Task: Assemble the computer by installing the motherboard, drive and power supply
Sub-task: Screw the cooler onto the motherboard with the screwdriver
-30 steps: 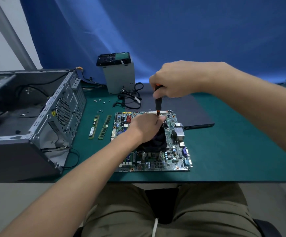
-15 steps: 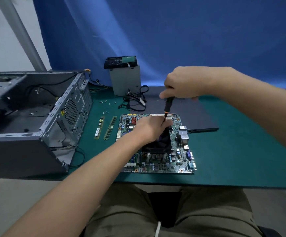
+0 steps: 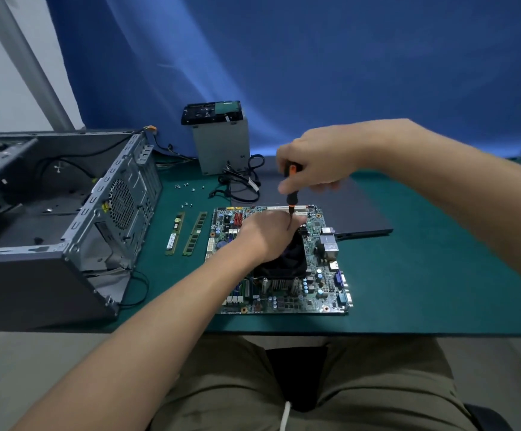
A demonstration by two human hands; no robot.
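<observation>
The green motherboard (image 3: 321, 287) lies flat on the green mat near the table's front edge. My left hand (image 3: 268, 234) rests on its black cooler fan (image 3: 287, 262), fingers curled around the screwdriver's shaft tip. My right hand (image 3: 318, 157) grips the black-and-orange screwdriver (image 3: 292, 197) upright above the fan's far corner. The open grey computer case (image 3: 66, 219) lies on its side at the left. The grey power supply (image 3: 222, 147) stands at the back with the drive (image 3: 212, 112) on top of it.
Two RAM sticks (image 3: 187, 233) lie between case and motherboard. Several small screws (image 3: 187, 189) are scattered behind them. A black cable bundle (image 3: 240, 178) lies by the power supply. The dark case side panel (image 3: 358, 213) lies behind the motherboard. Green mat (image 3: 424, 275) stretches to the right.
My head has shifted, so the scene sits further right in view. Both hands stay at the fan's far corner; the right hand has twisted slightly on the screwdriver.
</observation>
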